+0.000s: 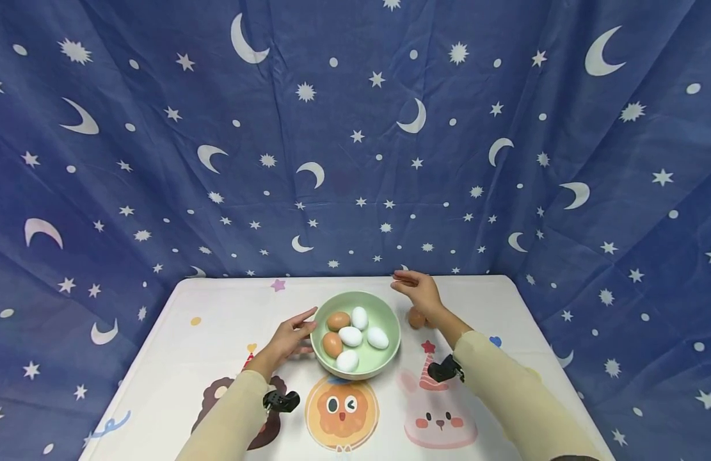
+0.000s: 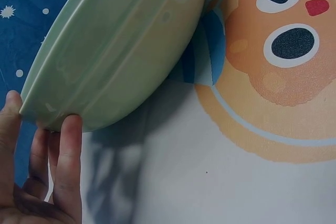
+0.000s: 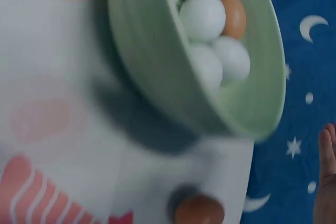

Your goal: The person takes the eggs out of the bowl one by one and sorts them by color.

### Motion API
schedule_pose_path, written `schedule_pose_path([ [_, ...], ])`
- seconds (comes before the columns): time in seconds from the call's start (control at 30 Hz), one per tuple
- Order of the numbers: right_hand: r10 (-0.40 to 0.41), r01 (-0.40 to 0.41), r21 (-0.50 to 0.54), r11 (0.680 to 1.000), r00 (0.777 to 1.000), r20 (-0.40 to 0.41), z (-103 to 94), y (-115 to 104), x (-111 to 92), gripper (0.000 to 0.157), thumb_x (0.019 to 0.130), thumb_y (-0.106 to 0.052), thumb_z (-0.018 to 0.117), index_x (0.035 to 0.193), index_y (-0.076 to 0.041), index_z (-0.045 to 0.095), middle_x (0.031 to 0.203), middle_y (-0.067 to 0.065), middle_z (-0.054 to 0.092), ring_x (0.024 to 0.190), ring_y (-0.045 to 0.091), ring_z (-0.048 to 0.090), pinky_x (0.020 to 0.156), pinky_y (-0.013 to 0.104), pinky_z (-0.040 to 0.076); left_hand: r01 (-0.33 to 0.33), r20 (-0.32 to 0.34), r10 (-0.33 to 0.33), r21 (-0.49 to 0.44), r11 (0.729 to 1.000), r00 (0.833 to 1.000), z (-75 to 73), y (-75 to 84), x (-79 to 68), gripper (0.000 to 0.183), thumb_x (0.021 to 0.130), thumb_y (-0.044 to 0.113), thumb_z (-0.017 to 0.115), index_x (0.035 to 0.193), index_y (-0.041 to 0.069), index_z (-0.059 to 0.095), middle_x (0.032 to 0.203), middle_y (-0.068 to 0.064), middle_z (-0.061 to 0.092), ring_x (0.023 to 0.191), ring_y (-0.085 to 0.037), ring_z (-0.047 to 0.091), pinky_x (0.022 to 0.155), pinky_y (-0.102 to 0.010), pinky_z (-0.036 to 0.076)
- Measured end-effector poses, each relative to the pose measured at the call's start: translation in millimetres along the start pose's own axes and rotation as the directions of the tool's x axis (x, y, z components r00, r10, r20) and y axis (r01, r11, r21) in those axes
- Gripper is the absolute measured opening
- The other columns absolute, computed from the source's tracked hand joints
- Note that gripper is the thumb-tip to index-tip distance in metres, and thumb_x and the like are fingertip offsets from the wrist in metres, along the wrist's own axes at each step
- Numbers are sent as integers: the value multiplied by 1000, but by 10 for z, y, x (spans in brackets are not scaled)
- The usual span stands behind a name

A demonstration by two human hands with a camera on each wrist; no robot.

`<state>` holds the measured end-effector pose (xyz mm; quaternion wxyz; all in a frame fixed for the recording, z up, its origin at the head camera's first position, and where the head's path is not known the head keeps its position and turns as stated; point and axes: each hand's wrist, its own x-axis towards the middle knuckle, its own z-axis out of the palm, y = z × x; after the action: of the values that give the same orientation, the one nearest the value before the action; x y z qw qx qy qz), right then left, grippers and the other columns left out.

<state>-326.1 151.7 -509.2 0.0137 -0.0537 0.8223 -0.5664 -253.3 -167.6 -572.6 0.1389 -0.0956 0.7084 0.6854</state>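
Note:
A light green bowl (image 1: 384,365) stands mid-table in the head view, holding several white eggs (image 1: 377,338) and two brown eggs (image 1: 332,344). At its left side, my left hand (image 1: 286,338) holds the bowl, with fingertips (image 2: 71,129) against the outer wall and another digit at the rim. My right hand (image 1: 420,291) hovers beyond the bowl's right side, fingers extended and holding nothing. Below that wrist, a brown egg (image 1: 416,318) lies on the table, also visible in the right wrist view (image 3: 199,211); the forearm partly hides another brown shape beside it.
The white tablecloth (image 1: 217,307) carries printed cartoon faces, including a bunny (image 1: 439,419) and an orange round face (image 1: 342,413). A blue star-and-moon curtain (image 1: 343,160) hangs behind the table's back edge and along both sides.

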Motion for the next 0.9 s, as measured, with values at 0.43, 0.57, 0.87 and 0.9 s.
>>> schedule_pose_path([
  [0.43, -76, 96, -97, 991, 978, 196, 881, -107, -29, 40, 85, -10, 78, 123, -2, 68, 118, 14, 70, 104, 25, 69, 87, 27, 61, -6, 7, 6, 18, 1000, 1000, -20, -24, -1, 49, 99, 20, 60, 146, 18, 49, 118, -16, 57, 99, -25, 68, 74, -38, 65],
  [0.57, -63, 95, -128, 987, 971, 231, 1036, -25, -73, 43, 86, -14, 77, 126, -3, 66, 122, 13, 69, 108, 26, 67, 88, 29, 61, -15, 13, 15, 17, 1000, 1000, -13, -39, -3, 49, 99, 20, 60, 147, 17, 48, 119, -17, 56, 99, -24, 68, 75, -39, 65],
  [0.87, -62, 92, -125, 988, 973, 223, 1231, 7, -118, 44, 83, -13, 79, 122, 3, 67, 121, 17, 68, 111, 33, 65, 89, 33, 61, -18, 26, 18, 5, 1000, 1000, -17, -21, -7, 50, 99, 21, 61, 147, 18, 48, 120, -15, 57, 101, -24, 68, 76, -40, 65],
  [0.9, -63, 92, -121, 988, 973, 222, 1251, 19, -113, 43, 83, -12, 79, 122, 3, 67, 121, 17, 68, 112, 33, 65, 89, 32, 61, -18, 28, 18, 4, 1000, 999, -18, -18, -8, 51, 99, 22, 61, 147, 18, 47, 121, -15, 57, 102, -25, 67, 77, -40, 65],
])
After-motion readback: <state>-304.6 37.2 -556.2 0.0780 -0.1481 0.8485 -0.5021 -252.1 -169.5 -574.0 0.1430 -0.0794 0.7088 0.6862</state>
